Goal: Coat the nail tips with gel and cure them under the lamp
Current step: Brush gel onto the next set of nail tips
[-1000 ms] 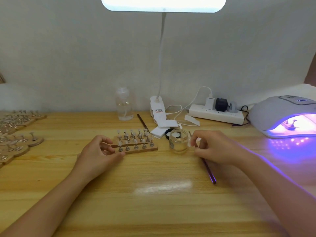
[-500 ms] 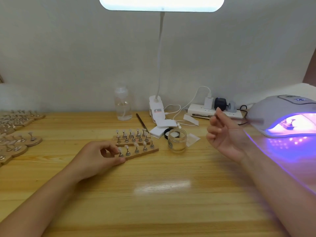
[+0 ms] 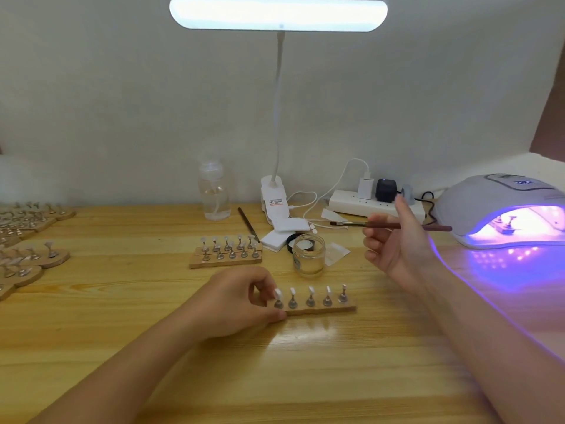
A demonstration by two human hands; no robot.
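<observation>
Left hand point(image 3: 232, 301) lay low on the wooden table point(image 3: 122, 347), fingers curled, pinching the near end of a narrow wooden strip point(image 3: 324, 310). Five nail tips point(image 3: 311, 290) stood upright on small metal stands along that strip, running away from the fingers toward the right arm. Strip lay flat on the table.

Right hand point(image 3: 394, 249) was raised off the table, palm turned toward the left hand, fingers loosely bent. It held a gel brush point(image 3: 385, 225) across the fingers, roughly level, bristle end pointing toward the left side, handle end sticking out past the back of the hand toward the curing lamp point(image 3: 501, 209). Exact grip on the brush was blurred.

Between the two hands and a little beyond them stood an open glass jar point(image 3: 308, 255), its black lid point(image 3: 293, 239) just behind it. Beyond the left hand sat a second wooden holder point(image 3: 226, 258) with two rows of tips on stands, well apart from the held strip. A spare brush point(image 3: 248, 223) lay behind that holder.

Past the right hand the curing lamp glowed violet, with a stand visible inside its mouth. Farther back: a clip-on desk light point(image 3: 278, 13), a clear pump bottle point(image 3: 214, 194), a power strip point(image 3: 376, 206). Far out beyond the left forearm lay more wooden holders point(image 3: 33, 258) loaded with stands.
</observation>
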